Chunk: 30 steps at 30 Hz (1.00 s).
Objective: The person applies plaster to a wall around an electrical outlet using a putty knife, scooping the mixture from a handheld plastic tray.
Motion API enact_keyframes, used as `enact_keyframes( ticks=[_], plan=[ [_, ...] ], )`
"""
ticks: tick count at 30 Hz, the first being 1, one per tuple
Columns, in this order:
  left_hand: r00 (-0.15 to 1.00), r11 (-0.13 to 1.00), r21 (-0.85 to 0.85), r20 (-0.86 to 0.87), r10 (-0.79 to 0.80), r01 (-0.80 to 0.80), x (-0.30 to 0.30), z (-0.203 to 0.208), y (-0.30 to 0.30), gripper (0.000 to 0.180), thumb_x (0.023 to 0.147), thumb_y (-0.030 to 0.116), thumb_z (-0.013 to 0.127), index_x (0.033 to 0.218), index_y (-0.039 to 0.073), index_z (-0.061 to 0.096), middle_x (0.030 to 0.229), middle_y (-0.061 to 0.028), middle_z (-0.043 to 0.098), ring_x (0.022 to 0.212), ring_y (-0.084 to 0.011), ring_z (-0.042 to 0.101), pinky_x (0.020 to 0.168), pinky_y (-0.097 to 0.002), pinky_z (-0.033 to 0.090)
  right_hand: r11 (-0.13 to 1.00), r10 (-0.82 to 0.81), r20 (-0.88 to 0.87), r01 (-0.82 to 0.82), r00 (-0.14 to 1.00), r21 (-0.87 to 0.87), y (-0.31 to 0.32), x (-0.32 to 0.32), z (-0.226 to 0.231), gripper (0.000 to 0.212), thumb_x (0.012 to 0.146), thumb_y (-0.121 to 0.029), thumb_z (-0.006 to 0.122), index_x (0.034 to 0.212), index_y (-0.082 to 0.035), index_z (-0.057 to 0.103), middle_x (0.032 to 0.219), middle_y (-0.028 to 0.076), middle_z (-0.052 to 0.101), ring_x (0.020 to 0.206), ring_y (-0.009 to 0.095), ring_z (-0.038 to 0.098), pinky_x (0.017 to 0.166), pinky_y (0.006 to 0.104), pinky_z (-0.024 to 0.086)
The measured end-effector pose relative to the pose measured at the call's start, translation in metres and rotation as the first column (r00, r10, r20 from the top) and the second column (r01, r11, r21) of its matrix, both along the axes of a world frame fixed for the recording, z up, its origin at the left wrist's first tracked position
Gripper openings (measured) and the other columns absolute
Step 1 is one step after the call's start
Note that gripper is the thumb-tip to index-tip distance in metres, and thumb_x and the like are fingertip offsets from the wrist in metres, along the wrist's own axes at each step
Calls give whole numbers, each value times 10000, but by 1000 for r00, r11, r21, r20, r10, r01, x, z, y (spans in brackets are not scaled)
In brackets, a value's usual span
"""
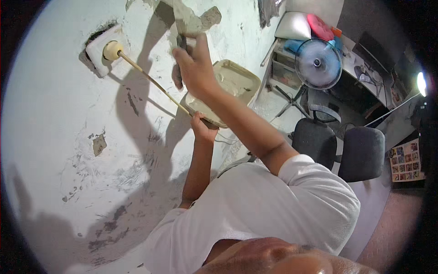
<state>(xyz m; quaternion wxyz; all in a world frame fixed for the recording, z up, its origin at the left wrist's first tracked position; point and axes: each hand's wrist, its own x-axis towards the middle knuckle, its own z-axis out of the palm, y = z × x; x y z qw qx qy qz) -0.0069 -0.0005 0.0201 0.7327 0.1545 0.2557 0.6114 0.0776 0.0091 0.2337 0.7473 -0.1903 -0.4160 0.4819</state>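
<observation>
My right hand [196, 68] is closed around the dark handle of a putty knife [183, 20]. Its broad blade is up by a bare grey patch [211, 18] in the white wall; whether it touches the wall I cannot tell. Below and to the left of my right forearm, my left hand [204, 128] grips the near edge of a shallow rectangular tub [248, 78]. Pale, wet-looking filler [228, 75] lies inside the tub. My right wrist and forearm hide part of it.
On the wall [41, 114], a cord [155, 84] runs from a round cream fitting [112, 50] on a white plate toward the tub. Beyond stand a fan [318, 64], a dark chair [315, 141], a desk with clutter [365, 77] and a lit lamp [421, 84].
</observation>
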Motion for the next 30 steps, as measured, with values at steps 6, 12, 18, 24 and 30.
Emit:
enact_keyframes(
  ticks=[6, 12, 18, 24, 30],
  plan=[
    [1000, 997, 77, -11, 19, -18, 1, 8, -6, 433, 910, 233, 485, 1303, 54, 483, 1263, -105, 550, 1164, -275, 544, 983, -477, 451, 989, 123, 156, -109, 980, -96, -13, -15, -20, 320, 944, -25, 494, 1214, -37, 322, 848, 124, 520, 507, 129, 493, 385, 290, 376],
    [1000, 996, 87, 12, 20, -21, 17, 46, -19, 455, 952, 263, 449, 1368, 79, 444, 1300, -107, 537, 1216, -270, 521, 1016, -486, 432, 982, -189, 210, 183, 959, 48, -38, -11, -78, 350, 933, -18, 499, 1259, -77, 387, 915, 104, 547, 603, 71, 470, 450, 216, 358],
    [992, 1000, -12, -126, 6, -8, 9, 16, -12, 530, 792, 222, 473, 1296, 60, 477, 1253, -132, 522, 1187, -311, 514, 1013, -501, 423, 997, -4, -45, 1, 999, -73, 21, 20, -42, 308, 931, -45, 494, 1172, -56, 301, 839, 140, 477, 385, 166, 425, 297, 310, 320],
    [996, 997, 73, -87, 32, -26, 4, 1, -7, 562, 930, 431, 505, 1355, 77, 411, 1289, -99, 494, 1214, -299, 486, 1013, -474, 416, 980, 154, 51, -147, 987, -132, -8, -20, -56, 332, 925, -28, 495, 1191, -67, 301, 787, 102, 472, 394, 129, 404, 325, 296, 317],
    [1000, 951, 309, -18, -23, 28, 13, 27, -7, 519, 964, 476, 519, 1325, 105, 490, 1226, -69, 561, 1162, -249, 543, 982, -464, 453, 984, -171, 122, 175, 978, -17, -33, -10, -73, 339, 924, -44, 512, 1223, -54, 352, 818, 108, 522, 419, 113, 405, 345, 288, 310]
  ],
)
